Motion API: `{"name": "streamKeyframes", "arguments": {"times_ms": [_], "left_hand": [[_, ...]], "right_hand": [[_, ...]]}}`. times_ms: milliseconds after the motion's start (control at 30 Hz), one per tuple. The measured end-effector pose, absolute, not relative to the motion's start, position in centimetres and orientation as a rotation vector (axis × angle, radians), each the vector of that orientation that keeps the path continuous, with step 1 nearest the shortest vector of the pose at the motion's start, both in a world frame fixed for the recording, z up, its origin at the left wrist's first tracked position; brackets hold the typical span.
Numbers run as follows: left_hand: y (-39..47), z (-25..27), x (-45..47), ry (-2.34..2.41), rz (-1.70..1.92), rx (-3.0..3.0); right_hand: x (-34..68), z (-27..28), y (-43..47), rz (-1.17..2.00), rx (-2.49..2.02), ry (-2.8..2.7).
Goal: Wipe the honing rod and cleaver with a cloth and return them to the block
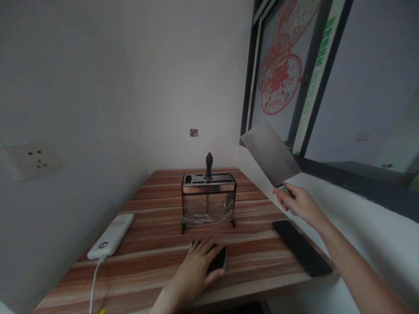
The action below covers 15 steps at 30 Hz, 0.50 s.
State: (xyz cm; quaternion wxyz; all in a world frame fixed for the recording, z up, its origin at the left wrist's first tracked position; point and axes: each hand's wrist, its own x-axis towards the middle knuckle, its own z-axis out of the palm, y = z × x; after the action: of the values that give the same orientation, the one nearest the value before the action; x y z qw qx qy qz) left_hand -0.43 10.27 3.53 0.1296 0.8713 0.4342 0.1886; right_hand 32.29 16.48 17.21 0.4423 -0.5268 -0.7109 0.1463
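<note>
Raised above the table's right side, my right hand (299,201) is closed around the handle of a cleaver (273,152). Its broad grey blade points up and to the left. My left hand (196,266) is open, fingers spread over a flat black object with a light edge (218,261). The hand covers much of that object, and its kind is unclear. Just beyond stands a clear-sided knife block (208,203) with a shiny top and dark frame. A black-handled tool (209,165) stands upright in its top, and crumpled clear film clings to its lower part.
The wood-striped table (150,244) meets walls at the left and back. A white power bank (111,235) with a cable (94,283) lies at left. A black phone-like slab (301,247) rests by the right edge. A window (281,65) and dark sill (353,183) are at right.
</note>
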Motion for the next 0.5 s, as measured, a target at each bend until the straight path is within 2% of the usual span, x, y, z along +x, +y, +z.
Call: {"name": "streamKeyframes", "arguments": {"times_ms": [167,267,367,500], "left_hand": [[13.3,6.4,-2.7,1.354,1.483,2.304],[16.3,6.8,-4.2,1.387,1.977,1.996],[19.2,5.3,-5.4,1.335,2.039,1.744],[21.7,2.2,-6.6,1.291,1.878,1.735]], "right_hand": [[34.2,22.3,18.9,-0.012,-1.47,-1.987],[34.3,25.6,20.4,-0.364,-1.589,-2.105],[33.8,28.9,21.9,-0.538,-1.658,-2.241],[32.4,33.3,23.2,-0.77,-1.777,-2.365]]}}
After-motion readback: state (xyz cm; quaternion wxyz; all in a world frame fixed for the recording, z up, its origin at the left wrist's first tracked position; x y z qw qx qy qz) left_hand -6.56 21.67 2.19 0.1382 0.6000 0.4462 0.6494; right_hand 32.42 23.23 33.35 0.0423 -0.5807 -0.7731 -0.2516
